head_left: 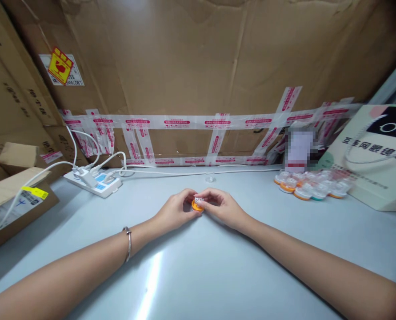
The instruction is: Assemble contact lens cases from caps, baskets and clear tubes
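My left hand (177, 207) is closed around the edge of a small round orange base (195, 205), close over the tabletop. A little white piece with dark marks (199, 200) sits at the top of this base. My right hand (222, 207) pinches that white piece between thumb and fingers. Both hands meet at this object, and the fingers cover part of it. Just behind them a small clear plastic dome (210, 178) lies on the table. To the right is a group of several similar round pieces (318, 186) with clear tops and orange or teal bases.
A white power strip (99, 181) with plugs and cables stands at the back left, beside an opened cardboard box (21, 200). A large taped carton (171, 66) walls off the back. A pale paper bag (367, 178) leans at the right, near a blurred-out upright item (298, 150).
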`<state>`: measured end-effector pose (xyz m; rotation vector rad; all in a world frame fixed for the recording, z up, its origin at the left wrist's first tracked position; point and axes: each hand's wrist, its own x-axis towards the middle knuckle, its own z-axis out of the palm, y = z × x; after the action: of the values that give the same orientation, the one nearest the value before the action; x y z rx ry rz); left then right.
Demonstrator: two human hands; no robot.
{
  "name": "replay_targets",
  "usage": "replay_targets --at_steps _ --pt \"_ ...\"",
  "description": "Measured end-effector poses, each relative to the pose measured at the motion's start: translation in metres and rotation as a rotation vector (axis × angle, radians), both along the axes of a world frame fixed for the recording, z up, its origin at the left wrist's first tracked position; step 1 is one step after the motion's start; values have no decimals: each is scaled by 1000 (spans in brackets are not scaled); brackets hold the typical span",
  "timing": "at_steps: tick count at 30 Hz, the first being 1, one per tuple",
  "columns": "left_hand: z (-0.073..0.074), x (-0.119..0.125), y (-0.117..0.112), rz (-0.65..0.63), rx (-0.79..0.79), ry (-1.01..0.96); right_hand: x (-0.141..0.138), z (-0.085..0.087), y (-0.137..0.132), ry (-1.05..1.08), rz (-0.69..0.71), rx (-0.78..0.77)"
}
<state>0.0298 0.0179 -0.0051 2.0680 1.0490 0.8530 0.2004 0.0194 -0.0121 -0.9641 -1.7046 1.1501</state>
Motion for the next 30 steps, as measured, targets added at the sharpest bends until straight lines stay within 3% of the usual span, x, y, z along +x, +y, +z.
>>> replay_targets --at_steps 3,8,10,15,21,26,30 --pt "0 0 0 10 -21 -35 1 3 1 71 -1 -52" --pt "9 -4 3 39 -153 -179 2 13 1 293 -198 -180" --pt "18 -7 4 22 -176 -259 1 17 -3 372 -140 -322" --pt "37 -14 2 -75 -107 -307 -3 26 -18 524 201 -599" --pt "44 -16 -3 -88 -2 -161 -7 24 -21 677 184 -707" --pt "47 -11 -5 -27 8 -205 -9 25 -22 758 189 -750" --pt "49 -11 -8 -53 18 -220 -8 28 -24 832 197 -753"
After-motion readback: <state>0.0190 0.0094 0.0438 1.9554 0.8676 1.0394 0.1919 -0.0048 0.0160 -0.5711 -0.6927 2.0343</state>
